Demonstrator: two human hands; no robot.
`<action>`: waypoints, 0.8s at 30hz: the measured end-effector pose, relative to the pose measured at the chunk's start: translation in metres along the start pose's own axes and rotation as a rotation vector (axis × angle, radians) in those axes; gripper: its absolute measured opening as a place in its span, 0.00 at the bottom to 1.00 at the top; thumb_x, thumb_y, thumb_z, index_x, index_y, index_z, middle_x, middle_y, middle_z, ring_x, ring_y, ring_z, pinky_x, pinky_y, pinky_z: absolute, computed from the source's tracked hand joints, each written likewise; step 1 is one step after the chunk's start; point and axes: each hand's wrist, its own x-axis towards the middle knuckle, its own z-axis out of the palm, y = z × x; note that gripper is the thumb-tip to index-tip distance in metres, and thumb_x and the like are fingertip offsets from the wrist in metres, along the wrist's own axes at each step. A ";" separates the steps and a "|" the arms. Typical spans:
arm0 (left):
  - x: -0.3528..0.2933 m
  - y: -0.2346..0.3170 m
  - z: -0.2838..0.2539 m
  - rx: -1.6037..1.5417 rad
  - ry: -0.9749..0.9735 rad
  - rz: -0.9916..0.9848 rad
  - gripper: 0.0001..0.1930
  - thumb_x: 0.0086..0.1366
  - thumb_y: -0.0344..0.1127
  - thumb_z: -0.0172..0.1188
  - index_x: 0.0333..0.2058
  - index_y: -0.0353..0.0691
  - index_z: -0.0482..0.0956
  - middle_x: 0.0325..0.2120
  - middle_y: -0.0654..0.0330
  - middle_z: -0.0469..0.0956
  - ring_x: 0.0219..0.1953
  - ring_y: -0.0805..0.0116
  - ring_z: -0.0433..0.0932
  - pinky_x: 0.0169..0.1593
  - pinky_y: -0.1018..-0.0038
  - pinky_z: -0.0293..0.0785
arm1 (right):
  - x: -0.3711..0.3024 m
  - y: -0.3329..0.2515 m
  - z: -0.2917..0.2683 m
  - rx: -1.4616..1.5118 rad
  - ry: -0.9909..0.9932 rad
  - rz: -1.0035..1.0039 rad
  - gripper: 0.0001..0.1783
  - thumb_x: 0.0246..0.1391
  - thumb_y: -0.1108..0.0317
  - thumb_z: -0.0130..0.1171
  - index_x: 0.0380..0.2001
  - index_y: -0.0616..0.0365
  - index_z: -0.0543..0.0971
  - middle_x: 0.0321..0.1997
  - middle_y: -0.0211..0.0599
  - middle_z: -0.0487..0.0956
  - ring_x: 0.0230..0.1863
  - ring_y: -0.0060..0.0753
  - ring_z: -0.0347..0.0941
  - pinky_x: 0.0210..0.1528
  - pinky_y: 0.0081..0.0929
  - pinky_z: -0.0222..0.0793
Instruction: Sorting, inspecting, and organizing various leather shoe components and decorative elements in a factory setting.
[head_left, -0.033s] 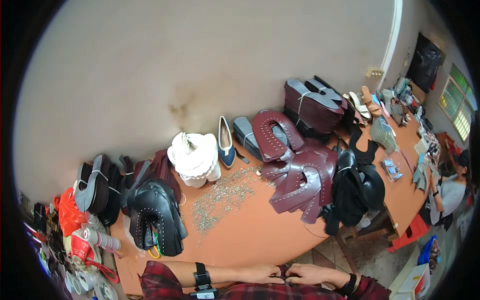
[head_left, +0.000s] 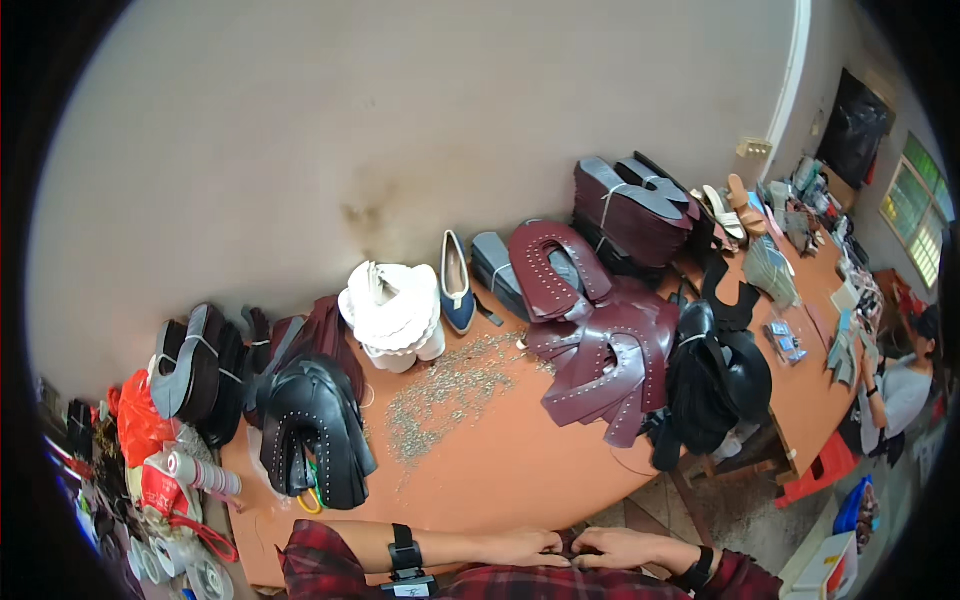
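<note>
My left hand (head_left: 522,547) and my right hand (head_left: 622,548) meet close to my body at the table's front edge. Both have their fingers curled and pinched together, nearly touching. Something dark shows between them, too small and hidden to name. Beyond them, small shiny metal bits (head_left: 440,402) lie scattered over the orange-brown table (head_left: 500,480). Right of these sit maroon studded leather shoe uppers (head_left: 608,375) in a loose heap. On the left stands a stack of black studded uppers (head_left: 318,420), with a yellow-and-green handle (head_left: 313,498) partly hidden under it.
White ring-shaped pieces (head_left: 392,310) and a navy flat shoe (head_left: 457,285) stand by the wall. Tied maroon bundles (head_left: 635,215) and black bundles (head_left: 700,400) crowd the right. Thread cones (head_left: 205,474) stand left. A co-worker (head_left: 900,390) sits at the far right table.
The view has shifted very slightly. Both hands stay together in the same place, and nothing on the table has visibly moved.
</note>
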 end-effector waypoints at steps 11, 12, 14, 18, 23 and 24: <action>-0.023 -0.012 0.015 0.014 0.282 0.124 0.18 0.61 0.47 0.54 0.35 0.36 0.71 0.27 0.52 0.72 0.29 0.55 0.72 0.35 0.66 0.68 | 0.022 -0.012 -0.003 0.103 -0.136 -0.002 0.26 0.50 0.51 0.51 0.46 0.60 0.68 0.42 0.48 0.73 0.45 0.47 0.69 0.45 0.36 0.64; -0.023 -0.012 0.017 0.033 0.327 0.146 0.17 0.61 0.47 0.55 0.35 0.36 0.70 0.28 0.52 0.72 0.29 0.55 0.72 0.35 0.66 0.68 | 0.024 -0.007 -0.001 0.100 -0.152 -0.010 0.26 0.50 0.51 0.51 0.46 0.60 0.68 0.42 0.48 0.73 0.45 0.47 0.69 0.45 0.36 0.64; -0.027 -0.012 0.022 0.008 0.371 0.123 0.18 0.60 0.48 0.55 0.34 0.35 0.69 0.28 0.52 0.72 0.30 0.56 0.72 0.35 0.66 0.68 | 0.029 0.004 0.006 0.099 -0.167 -0.052 0.27 0.49 0.51 0.52 0.46 0.60 0.68 0.43 0.47 0.73 0.45 0.46 0.69 0.46 0.36 0.63; -0.040 -0.009 0.024 -0.186 0.456 0.087 0.19 0.59 0.49 0.56 0.34 0.36 0.69 0.29 0.53 0.73 0.31 0.58 0.72 0.35 0.67 0.68 | 0.034 -0.001 0.009 0.157 -0.205 -0.081 0.27 0.50 0.50 0.52 0.46 0.61 0.68 0.44 0.47 0.72 0.46 0.46 0.69 0.47 0.35 0.63; -0.053 -0.024 0.028 -0.140 0.258 -0.003 0.20 0.60 0.50 0.54 0.36 0.35 0.71 0.31 0.52 0.74 0.33 0.57 0.73 0.37 0.67 0.69 | 0.040 -0.039 0.001 0.045 -0.206 -0.035 0.26 0.53 0.49 0.51 0.45 0.61 0.69 0.42 0.49 0.73 0.44 0.47 0.70 0.44 0.35 0.64; -0.056 -0.016 0.019 -0.130 0.220 -0.041 0.20 0.60 0.50 0.54 0.37 0.36 0.71 0.31 0.52 0.74 0.33 0.57 0.73 0.37 0.67 0.69 | 0.040 -0.042 0.001 0.018 -0.185 -0.056 0.26 0.54 0.49 0.50 0.43 0.63 0.70 0.42 0.48 0.73 0.44 0.47 0.70 0.45 0.36 0.65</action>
